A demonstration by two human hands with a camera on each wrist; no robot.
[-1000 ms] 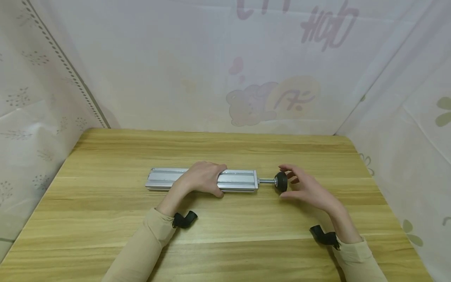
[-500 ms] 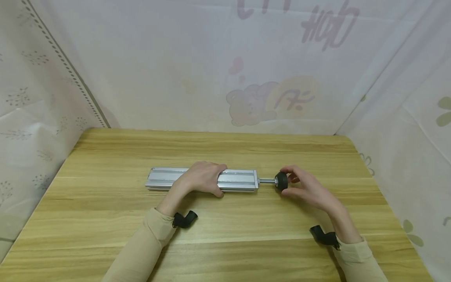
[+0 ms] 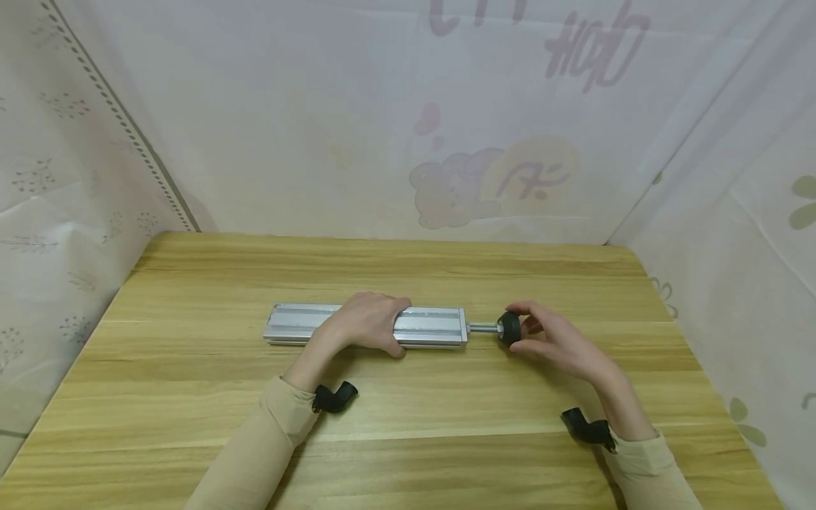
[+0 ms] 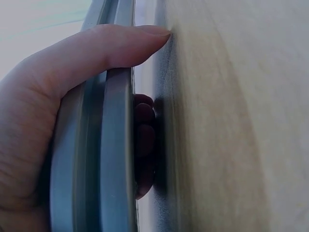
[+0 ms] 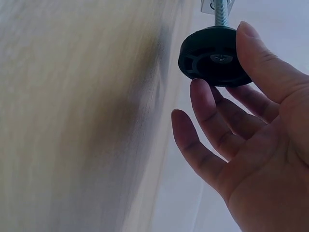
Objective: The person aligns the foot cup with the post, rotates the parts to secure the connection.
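Note:
A silver aluminium profile (image 3: 431, 322) lies left to right across the middle of the table. My left hand (image 3: 366, 322) grips it from above; in the left wrist view the thumb (image 4: 120, 46) crosses one side and the curled fingers (image 4: 145, 140) reach round the other, close over the wood. From the profile's right end a threaded rod (image 3: 483, 328) sticks out, ending in a round black levelling foot (image 3: 511, 329). My right hand (image 3: 561, 343) pinches the foot's rim between thumb and fingers. The foot's hollow underside, with a screw head (image 5: 221, 58), faces the right palm.
The wooden table (image 3: 408, 439) reaches back to a pale printed cloth (image 3: 319, 142), with more cloth along both sides. A black angled piece (image 3: 334, 397) sits at the left wrist and a similar one (image 3: 586, 428) at the right.
My right thumb and fingers have come in from a loose spread to the foot's rim. The foot stands slightly turned compared with before. My left hand and the profile stay put.

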